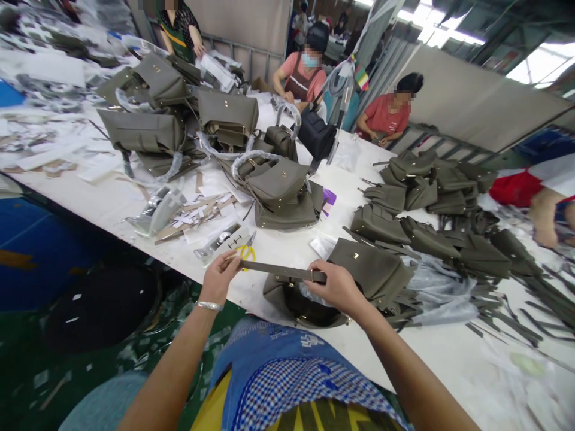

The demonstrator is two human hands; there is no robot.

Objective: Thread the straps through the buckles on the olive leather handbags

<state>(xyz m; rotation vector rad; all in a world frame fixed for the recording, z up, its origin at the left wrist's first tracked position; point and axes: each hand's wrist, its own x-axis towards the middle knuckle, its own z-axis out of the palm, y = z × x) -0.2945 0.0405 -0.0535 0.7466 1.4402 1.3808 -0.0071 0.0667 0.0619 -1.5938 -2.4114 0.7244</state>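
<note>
Between my two hands a narrow olive-grey leather strap (278,270) is stretched roughly level above the table's near edge. My left hand (221,276) pinches one end of it. The other end, where a small buckle shows, is gripped by my right hand (333,286). Just beneath and beyond the strap lies an open olive-grey handbag (368,269), its flap folded to the right and clear plastic inside its dark opening. Yellow-handled scissors (246,251) lie close to my left fingertips, partly on a white card.
Several finished-looking handbags (283,185) are heaped across the white table (341,206). More bag pieces (417,197) and loose straps (539,311) spread to the right, near crumpled plastic (444,290). Paper scraps (202,212) lie left. Co-workers (302,78) sit opposite; another person's arm (543,218) reaches in at right.
</note>
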